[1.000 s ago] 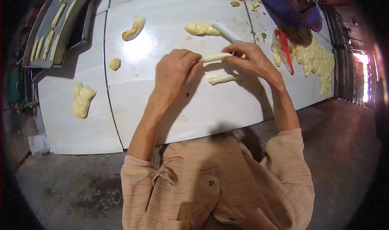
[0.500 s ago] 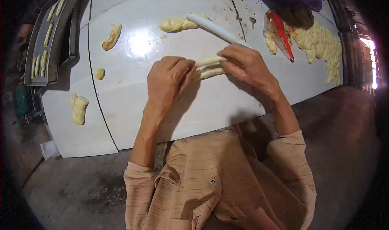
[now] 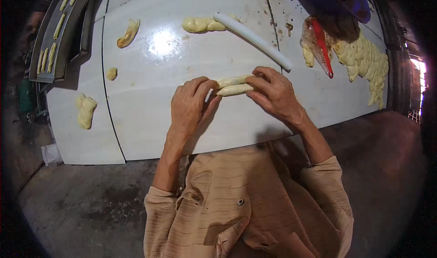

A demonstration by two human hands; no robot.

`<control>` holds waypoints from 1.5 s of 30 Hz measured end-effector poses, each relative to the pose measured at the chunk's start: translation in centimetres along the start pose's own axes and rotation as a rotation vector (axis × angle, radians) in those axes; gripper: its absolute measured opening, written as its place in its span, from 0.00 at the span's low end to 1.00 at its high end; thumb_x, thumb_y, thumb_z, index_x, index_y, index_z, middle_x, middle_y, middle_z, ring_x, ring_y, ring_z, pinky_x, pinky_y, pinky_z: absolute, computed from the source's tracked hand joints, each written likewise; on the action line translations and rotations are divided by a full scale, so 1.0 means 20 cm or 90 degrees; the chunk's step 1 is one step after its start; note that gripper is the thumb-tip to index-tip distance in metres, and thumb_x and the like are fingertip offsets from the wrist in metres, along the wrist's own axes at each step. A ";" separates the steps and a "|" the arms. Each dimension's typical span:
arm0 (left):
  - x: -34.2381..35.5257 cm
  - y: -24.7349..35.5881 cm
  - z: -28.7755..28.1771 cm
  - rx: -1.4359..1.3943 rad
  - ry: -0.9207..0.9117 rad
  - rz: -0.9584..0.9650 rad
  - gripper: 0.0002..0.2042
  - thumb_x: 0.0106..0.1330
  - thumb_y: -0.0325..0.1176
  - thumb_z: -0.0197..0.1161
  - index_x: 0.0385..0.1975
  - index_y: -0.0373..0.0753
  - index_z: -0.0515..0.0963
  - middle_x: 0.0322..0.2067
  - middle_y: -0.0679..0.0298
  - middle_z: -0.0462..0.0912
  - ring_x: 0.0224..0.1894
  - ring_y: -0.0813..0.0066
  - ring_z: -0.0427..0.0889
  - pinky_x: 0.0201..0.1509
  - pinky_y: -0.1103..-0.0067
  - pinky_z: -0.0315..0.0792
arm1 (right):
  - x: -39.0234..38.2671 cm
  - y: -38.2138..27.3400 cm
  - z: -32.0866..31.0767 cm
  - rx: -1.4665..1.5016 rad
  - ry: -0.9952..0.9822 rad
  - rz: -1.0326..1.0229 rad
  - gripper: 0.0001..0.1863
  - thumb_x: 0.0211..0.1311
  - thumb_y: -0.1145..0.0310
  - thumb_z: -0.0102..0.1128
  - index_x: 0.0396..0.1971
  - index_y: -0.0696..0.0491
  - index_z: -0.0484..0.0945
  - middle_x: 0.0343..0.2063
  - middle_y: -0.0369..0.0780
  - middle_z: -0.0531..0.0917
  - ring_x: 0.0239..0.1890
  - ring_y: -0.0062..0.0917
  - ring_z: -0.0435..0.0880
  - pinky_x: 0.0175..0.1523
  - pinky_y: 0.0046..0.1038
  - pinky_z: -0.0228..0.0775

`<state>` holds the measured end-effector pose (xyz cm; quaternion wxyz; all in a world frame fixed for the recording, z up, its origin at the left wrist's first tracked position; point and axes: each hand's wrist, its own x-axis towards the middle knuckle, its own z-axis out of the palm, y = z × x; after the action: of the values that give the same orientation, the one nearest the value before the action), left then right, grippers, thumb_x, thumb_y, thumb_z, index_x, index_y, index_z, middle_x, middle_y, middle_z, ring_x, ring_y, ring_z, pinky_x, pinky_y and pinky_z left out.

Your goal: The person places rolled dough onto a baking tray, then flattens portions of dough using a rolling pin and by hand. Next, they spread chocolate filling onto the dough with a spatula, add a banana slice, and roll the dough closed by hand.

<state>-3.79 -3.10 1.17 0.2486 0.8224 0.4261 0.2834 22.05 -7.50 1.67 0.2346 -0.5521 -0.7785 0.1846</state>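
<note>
Two pale dough strips [image 3: 235,86] lie side by side in front of me, just at or above the tabletop. Round their left ends the fingers of my left hand [image 3: 192,99] are closed. The right ends are pinched between the thumb and fingers of my right hand [image 3: 276,93]. Both ends of the dough are partly hidden by my fingertips. A white rolling pin [image 3: 254,41] lies slantwise beyond my right hand. Its far end overlaps a lumpy dough piece [image 3: 199,24].
At far left stands a metal tray [image 3: 63,42] holding several dough sticks. Smaller dough pieces [image 3: 86,111] dot the white table [image 3: 150,135]. To the right lie a red long-handled tool [image 3: 322,44] on a plastic bag, a scored dough mass [image 3: 364,60] and a purple container [image 3: 359,7].
Both hands have come down closer to the table and turned a little, with the two strips pressed closer together. The rolling pin's near end now shows free of my right hand.
</note>
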 end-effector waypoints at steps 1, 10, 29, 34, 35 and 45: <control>0.01 0.01 -0.01 -0.013 -0.014 -0.012 0.17 0.53 0.29 0.75 0.44 0.38 0.83 0.45 0.54 0.85 0.46 0.53 0.83 0.49 0.64 0.77 | 0.00 0.00 -0.01 0.055 -0.008 0.035 0.21 0.56 0.63 0.73 0.49 0.50 0.81 0.46 0.43 0.81 0.46 0.39 0.83 0.52 0.38 0.75; 0.12 -0.01 -0.01 0.017 -0.134 -0.012 0.15 0.54 0.27 0.74 0.43 0.39 0.86 0.38 0.56 0.86 0.41 0.55 0.85 0.46 0.66 0.80 | 0.12 0.04 -0.07 0.085 -0.151 -0.020 0.15 0.62 0.69 0.64 0.47 0.57 0.82 0.37 0.44 0.82 0.41 0.42 0.83 0.47 0.40 0.75; 0.19 0.03 -0.04 0.036 -0.224 -0.060 0.16 0.54 0.31 0.74 0.44 0.43 0.83 0.48 0.60 0.84 0.51 0.56 0.82 0.54 0.66 0.77 | 0.10 0.10 -0.12 0.216 -0.108 0.041 0.24 0.61 0.64 0.68 0.56 0.57 0.78 0.45 0.47 0.81 0.46 0.44 0.82 0.53 0.40 0.75; 0.17 0.01 -0.01 0.069 -0.168 0.001 0.13 0.52 0.31 0.73 0.38 0.40 0.81 0.44 0.60 0.81 0.48 0.55 0.80 0.48 0.63 0.77 | 0.13 0.04 -0.07 0.028 -0.121 -0.020 0.22 0.58 0.66 0.69 0.52 0.56 0.80 0.46 0.47 0.81 0.49 0.44 0.82 0.53 0.41 0.75; 0.18 0.04 0.01 0.090 -0.137 0.022 0.10 0.54 0.31 0.71 0.34 0.39 0.81 0.40 0.60 0.81 0.45 0.57 0.81 0.45 0.64 0.77 | 0.13 0.06 -0.06 0.046 -0.107 -0.012 0.19 0.56 0.66 0.70 0.47 0.55 0.81 0.45 0.47 0.81 0.48 0.45 0.81 0.52 0.41 0.75; 0.10 0.07 -0.27 -0.066 -0.244 -0.208 0.09 0.65 0.30 0.60 0.42 0.36 0.72 0.31 0.49 0.83 0.41 0.49 0.83 0.43 0.60 0.76 | 0.38 -0.18 -0.15 0.184 -0.310 0.105 0.16 0.58 0.70 0.67 0.44 0.59 0.78 0.34 0.46 0.84 0.31 0.35 0.84 0.41 0.34 0.77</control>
<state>-5.78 -1.19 6.50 0.4091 0.7678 0.4830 0.0995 18.83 -1.38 7.27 0.1010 -0.5138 -0.7299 0.4394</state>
